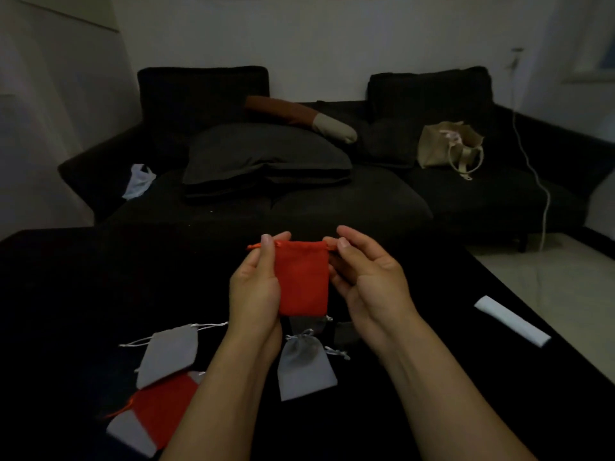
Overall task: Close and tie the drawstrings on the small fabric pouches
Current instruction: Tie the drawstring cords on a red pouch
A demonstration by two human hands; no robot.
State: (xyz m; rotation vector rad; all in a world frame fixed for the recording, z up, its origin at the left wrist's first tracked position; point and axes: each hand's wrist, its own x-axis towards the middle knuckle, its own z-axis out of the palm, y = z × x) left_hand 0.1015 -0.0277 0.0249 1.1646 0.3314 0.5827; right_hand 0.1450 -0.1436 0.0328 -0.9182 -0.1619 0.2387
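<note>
Room: dim, pale walls, a dark sofa (332, 181) across the back holding a grey cushion (266, 158), a brown-and-cream bolster (299, 119), a beige tote bag (449, 144) and a white plastic bag (138, 181). A white cable (532, 168) hangs down the right wall to the pale floor (549, 281).

Work surface: black cloth-covered table (100, 277). Its far edge runs just in front of the sofa; its right edge slants toward the lower right, with floor beyond it. The widest bare area lies to the left and far side of the hands.

Item in hand: red pouch (301, 277), flat, roughly rectangular, held upright above the table's middle with its mouth at top. An orange drawstring (254, 246) sticks out at the top left corner.

Left hand (256, 287): thumb and forefinger pinch the pouch's top left corner. Right hand (369, 281): thumb and forefinger pinch the top right corner at the cord; other fingers loosely curled.

On the table, near side:
- grey pouch (304, 367), mouth gathered, silver cords out, below the hands
- grey pouch with white cords (169, 354), at left
- second red pouch (163, 410), partly under it
- dark grey pouches (346, 334), partly hidden behind the wrists
- white roll (512, 321), near the right edge
</note>
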